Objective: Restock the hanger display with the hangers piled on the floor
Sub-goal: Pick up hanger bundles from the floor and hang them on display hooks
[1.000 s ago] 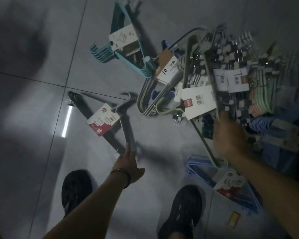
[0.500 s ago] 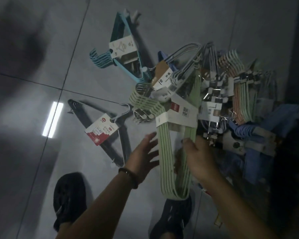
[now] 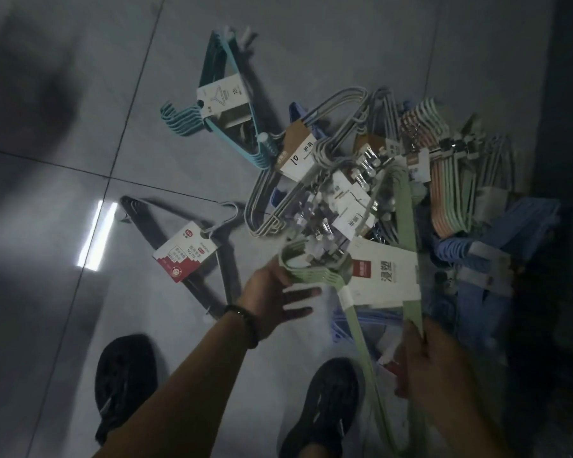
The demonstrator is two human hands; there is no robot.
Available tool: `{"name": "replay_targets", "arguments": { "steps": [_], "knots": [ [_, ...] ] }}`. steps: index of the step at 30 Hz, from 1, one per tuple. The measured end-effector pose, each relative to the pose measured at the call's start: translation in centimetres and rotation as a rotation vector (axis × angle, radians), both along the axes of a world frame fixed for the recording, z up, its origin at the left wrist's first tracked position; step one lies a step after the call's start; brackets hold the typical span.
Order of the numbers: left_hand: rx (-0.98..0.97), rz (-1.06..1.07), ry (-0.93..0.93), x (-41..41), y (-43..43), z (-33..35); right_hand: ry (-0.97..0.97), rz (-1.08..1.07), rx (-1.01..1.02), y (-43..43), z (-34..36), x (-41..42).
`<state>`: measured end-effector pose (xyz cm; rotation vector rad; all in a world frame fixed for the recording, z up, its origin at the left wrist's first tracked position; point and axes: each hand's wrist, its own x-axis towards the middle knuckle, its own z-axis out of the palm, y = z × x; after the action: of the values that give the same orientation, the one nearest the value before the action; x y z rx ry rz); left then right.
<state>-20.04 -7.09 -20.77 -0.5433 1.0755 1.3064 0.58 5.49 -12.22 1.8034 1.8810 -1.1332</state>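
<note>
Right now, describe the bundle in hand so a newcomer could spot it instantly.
Start at the hanger pile on the floor. At its near edge, the right hand grips the green bundle. Only it is all green with a big white label bearing a red square.

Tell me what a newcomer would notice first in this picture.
The green hanger bundle with its big white label, held at centre right: the right hand grips its lower arm and the left hand touches its hooks with straight fingers. Behind it, a tangled pile of hangers covers the floor at right. At left, a grey hanger bundle with a red-and-white label lies alone beside a bright light streak.
</note>
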Motion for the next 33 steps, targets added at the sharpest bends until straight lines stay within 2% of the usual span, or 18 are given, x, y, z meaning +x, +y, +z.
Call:
{"name": "replay_targets", "arguments": {
  "steps": [2,7,8,10,13,16,22,25,27,29,33],
  "knots": [
    [-0.016,-0.040,-0.042,0.9,0.4,0.4,0.000,-0.043,0.016,0.6,0.7,1.2],
    [0.014,0.325,-0.141,3.7,-1.6,1.0,-0.029,-0.003,0.072,-1.7,0.2,1.3],
    [0.028,0.337,-0.143,4.4,-2.4,1.4,-0.012,-0.007,0.063,-2.6,-0.7,1.0],
    [-0.014,0.192,-0.102,5.3,-3.8,2.6,0.041,-0.018,0.042,-4.7,-1.7,-1.1],
    [-0.018,-0.027,0.039,5.0,-5.1,4.0,0.070,-0.017,-0.018,-8.3,-3.0,-5.0],
    [-0.145,0.019,0.242,2.7,-6.3,4.1,0.142,0.055,-0.036,-11.4,-3.8,-8.0],
    [-0.369,0.003,0.570,-3.4,-9.9,3.8,0.238,0.292,-0.259,-12.0,-4.0,-12.3],
    [-0.400,-0.048,0.725,-6.4,-12.5,3.9,0.238,0.308,-0.144,-9.7,-2.9,-14.9],
    [-0.438,-0.029,0.786,-7.7,-13.8,4.1,0.321,0.320,-0.062,-8.6,-1.9,-17.3],
    [-0.554,-0.045,0.892,-8.0,-14.3,4.6,0.424,0.312,-0.180,-8.8,-0.7,-20.5],
    [-0.628,-0.063,1.050,-6.7,-13.3,5.3,0.666,0.046,-0.550,-11.4,-0.4,-26.7]
  ]
}}
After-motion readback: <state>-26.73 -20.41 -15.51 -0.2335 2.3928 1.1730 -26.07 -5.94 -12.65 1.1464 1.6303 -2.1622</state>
